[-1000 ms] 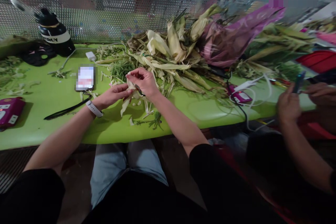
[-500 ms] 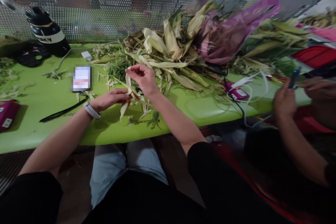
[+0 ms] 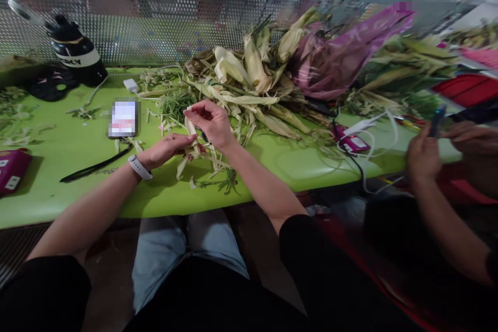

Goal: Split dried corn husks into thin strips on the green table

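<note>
Between my two hands is a pale strip of corn husk (image 3: pixel 190 128). The fingers of my right hand (image 3: pixel 213 123) pinch its upper end. Lower down, my left hand (image 3: pixel 168 148), with a white band at the wrist, is closed on the same husk, thumb on top. Loose husk pieces (image 3: pixel 182 167) hang and lie around my fingers. Just behind my right hand sits a clump of thin green strands (image 3: pixel 175 105). A small green sprig (image 3: pixel 229 181) lies near the table's front edge.
A heap of corn husks (image 3: pixel 257 70) and a purple plastic bag (image 3: pixel 322 67) stand at the back. A phone (image 3: pixel 123 118) with a black strap lies left, near a dark bottle (image 3: pixel 75 52). Magenta power banks (image 3: pixel 352 140) and cables are around. At right, another person's hand (image 3: pixel 424 153) holds a phone.
My left thumb has come up onto the husk strip, and that hand has closed more around it. My right hand keeps its pinch at nearly the same spot. The view has shifted slightly.
</note>
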Motion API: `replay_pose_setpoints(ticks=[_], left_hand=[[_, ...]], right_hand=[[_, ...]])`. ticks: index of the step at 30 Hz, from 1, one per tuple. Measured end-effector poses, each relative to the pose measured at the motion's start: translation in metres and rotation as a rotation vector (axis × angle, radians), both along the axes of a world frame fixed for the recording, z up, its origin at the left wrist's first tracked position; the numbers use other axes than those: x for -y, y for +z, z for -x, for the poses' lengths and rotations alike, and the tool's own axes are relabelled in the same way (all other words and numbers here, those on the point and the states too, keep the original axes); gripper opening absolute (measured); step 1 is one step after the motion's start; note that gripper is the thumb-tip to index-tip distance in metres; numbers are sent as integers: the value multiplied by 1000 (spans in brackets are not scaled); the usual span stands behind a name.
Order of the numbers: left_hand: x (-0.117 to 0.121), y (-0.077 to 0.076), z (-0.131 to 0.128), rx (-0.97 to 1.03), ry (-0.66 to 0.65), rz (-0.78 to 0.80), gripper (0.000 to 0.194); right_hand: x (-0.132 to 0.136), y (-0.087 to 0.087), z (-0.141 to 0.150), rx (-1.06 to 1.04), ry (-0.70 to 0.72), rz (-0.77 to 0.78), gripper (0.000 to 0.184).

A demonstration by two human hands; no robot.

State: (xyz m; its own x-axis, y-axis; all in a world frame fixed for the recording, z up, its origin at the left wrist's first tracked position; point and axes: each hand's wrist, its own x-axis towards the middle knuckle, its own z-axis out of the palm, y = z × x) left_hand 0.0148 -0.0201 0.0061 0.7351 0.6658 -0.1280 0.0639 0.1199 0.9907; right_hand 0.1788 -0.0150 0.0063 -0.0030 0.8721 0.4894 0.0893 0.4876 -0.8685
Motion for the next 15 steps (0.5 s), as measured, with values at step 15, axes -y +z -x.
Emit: replay_pose_setpoints(ticks=[15], left_hand=[[12, 15, -7, -205, -353, -173, 43]], right_hand=[[-11, -11, -1, 52, -164, -69, 37]])
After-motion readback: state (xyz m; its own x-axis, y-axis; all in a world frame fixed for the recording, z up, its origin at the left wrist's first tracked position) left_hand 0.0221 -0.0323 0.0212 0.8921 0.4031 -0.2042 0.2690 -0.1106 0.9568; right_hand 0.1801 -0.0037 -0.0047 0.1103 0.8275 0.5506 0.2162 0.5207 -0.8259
